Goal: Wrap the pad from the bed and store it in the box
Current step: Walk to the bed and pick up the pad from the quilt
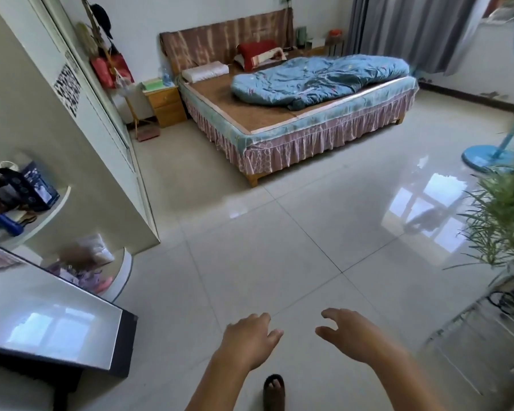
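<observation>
The bed (282,143) stands across the room, far from me, with a pink frilled skirt. A brown woven pad (250,105) lies flat on its top. A crumpled blue quilt (318,78) covers the pad's far right part, and a white pillow (204,71) and a red pillow (257,53) rest at the headboard. My left hand (250,339) and my right hand (353,333) hover low over the floor in front of me, fingers spread, holding nothing. No box is in sight that I can tell apart.
A tall white wardrobe (80,149) with curved open shelves stands on the left. A dark glossy-topped table (57,327) is at the near left. A wooden nightstand (163,102) sits beside the bed. A blue fan base (487,157), a potted plant (505,221) and a wire rack (487,327) line the right. Pale tiles lie between.
</observation>
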The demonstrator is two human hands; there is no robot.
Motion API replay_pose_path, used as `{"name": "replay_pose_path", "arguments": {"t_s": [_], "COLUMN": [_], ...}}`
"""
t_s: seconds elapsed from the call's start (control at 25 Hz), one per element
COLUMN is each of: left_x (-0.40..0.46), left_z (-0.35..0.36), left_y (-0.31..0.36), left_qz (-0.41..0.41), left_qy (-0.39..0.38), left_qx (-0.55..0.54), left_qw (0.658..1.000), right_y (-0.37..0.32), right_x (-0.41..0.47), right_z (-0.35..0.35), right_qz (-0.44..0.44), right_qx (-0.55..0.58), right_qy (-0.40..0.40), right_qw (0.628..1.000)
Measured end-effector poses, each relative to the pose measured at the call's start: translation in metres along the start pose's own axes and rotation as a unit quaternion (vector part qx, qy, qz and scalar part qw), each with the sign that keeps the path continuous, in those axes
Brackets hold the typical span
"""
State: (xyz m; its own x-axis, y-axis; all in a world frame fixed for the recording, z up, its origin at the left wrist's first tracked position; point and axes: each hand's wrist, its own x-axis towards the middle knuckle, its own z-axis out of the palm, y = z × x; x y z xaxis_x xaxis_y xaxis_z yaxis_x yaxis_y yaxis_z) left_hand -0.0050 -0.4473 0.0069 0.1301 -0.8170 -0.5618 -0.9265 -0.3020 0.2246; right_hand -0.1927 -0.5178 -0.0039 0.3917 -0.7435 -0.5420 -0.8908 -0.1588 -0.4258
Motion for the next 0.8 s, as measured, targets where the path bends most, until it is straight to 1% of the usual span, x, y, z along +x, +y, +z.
{"name": "replay_pose_path", "arguments": {"t_s": [0.24, 0.36, 0.48, 0.6, 0.8], "left_x": [0.120, 0.169, 0.231, 0.282, 0.365], "left_z": [-0.058, -0.094, -0.139, -0.172, -0.215], "left_y": [0.029, 0.039, 0.047, 0.059, 0.072], "left_qz": [0.040, 0.061, 0.076, 0.095, 0.099], "left_qy": [-0.004, -0.003, 0.007, -0.004, -0.025], "left_qx": [0.006, 0.009, 0.026, 0.029, 0.042], "left_qw": [0.999, 0.998, 0.997, 0.995, 0.994], "right_y": [0.014, 0.011, 0.006, 0.011, 0.021], "right_x": [0.103, 0.147, 0.194, 0.236, 0.309], "right_z": [-0.066, -0.104, -0.147, -0.185, -0.241], "right_qz": [0.026, 0.043, 0.053, 0.071, 0.079], "right_qx": [0.002, -0.017, -0.004, -0.007, -0.001], "right_qy": [0.032, 0.022, 0.030, 0.035, 0.025], "right_qw": [0.999, 0.999, 0.998, 0.997, 0.997]}}
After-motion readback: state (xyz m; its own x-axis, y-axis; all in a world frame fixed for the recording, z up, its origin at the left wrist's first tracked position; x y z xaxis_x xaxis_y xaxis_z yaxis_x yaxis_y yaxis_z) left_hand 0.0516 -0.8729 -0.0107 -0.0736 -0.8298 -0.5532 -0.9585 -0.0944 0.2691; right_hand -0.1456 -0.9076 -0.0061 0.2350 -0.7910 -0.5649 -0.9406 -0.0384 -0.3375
